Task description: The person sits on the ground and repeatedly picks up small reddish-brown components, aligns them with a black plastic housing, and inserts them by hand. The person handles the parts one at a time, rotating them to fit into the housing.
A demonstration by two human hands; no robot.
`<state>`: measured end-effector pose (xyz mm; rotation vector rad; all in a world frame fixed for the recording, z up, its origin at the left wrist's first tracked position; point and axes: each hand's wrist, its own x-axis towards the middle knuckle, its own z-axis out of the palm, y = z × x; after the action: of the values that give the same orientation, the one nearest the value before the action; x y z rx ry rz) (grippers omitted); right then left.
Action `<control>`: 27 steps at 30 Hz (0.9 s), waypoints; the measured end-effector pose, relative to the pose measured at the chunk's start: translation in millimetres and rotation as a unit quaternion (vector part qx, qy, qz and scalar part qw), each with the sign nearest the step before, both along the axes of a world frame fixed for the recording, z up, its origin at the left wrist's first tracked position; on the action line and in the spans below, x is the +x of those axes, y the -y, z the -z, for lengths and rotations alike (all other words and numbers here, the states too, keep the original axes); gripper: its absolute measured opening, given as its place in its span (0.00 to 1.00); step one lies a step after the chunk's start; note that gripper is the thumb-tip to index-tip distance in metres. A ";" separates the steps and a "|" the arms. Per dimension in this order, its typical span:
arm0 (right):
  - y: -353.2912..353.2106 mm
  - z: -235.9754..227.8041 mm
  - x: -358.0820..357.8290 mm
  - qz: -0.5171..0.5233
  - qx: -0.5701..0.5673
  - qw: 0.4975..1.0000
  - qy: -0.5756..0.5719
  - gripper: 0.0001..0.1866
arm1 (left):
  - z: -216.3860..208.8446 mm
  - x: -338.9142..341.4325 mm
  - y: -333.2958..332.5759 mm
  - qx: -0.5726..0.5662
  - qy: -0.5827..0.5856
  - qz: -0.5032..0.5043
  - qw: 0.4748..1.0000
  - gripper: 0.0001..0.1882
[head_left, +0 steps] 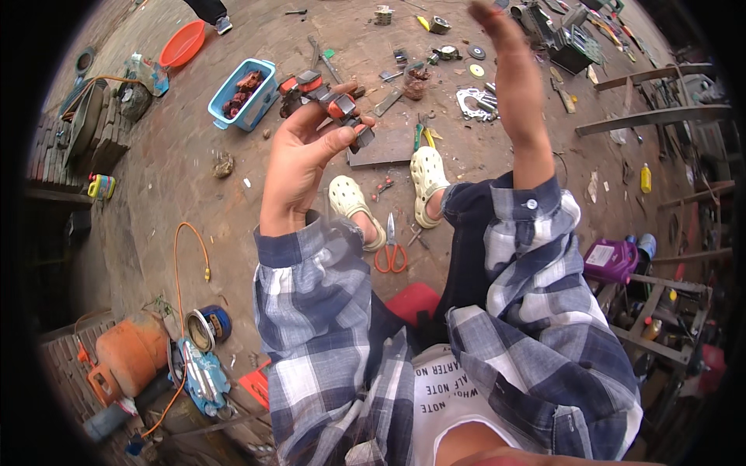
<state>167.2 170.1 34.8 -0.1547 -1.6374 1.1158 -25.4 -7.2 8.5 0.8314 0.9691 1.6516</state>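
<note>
My left hand [311, 147] is raised and closed on a motor stator [330, 101], a curved dark metal piece with orange coils and grey blocks along it. Thumb and fingers pinch its lower right end. My right hand [517, 70] reaches far forward at the upper right, seen edge-on and a little blurred. Its fingers look stretched out, with nothing visible in them. Just beyond the left hand stands a blue plastic basket [268, 105] with reddish-brown coil scraps [245, 92] inside. Below the stator a flat metal plate [381, 151] lies on the ground in front of my shoes.
Orange-handled scissors [391, 256] and green-and-yellow-handled pliers [424, 133] lie near my cream clogs [427, 179]. A hammer [322, 58] and metal parts [475, 105] are scattered ahead. An orange basin [183, 44] is far left, a gas cylinder [132, 353] lower left, metal racks [660, 116] right.
</note>
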 end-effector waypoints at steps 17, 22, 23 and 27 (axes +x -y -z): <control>33.5 -6.7 -2.0 -0.353 -0.210 0.911 0.040 0.25 | 18.5 -15.8 0.2 -0.110 -0.474 -0.053 0.872 0.15; 51.2 -16.8 4.7 -0.440 -0.034 0.879 0.181 0.14 | 20.9 -26.4 -2.7 -0.085 -0.042 -0.147 0.985 0.16; 50.4 -16.6 6.6 -0.434 -0.022 0.876 0.209 0.13 | 22.9 -31.2 -1.5 -0.037 0.085 -0.144 0.985 0.16; 38.8 -16.0 6.0 -0.411 -0.237 0.880 -0.030 0.21 | 14.7 -31.2 5.8 0.083 0.193 -0.047 0.977 0.19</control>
<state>173.2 131.3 50.8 0.2976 -1.3491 2.1424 -56.6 -13.1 -6.3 0.5468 0.6139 1.9066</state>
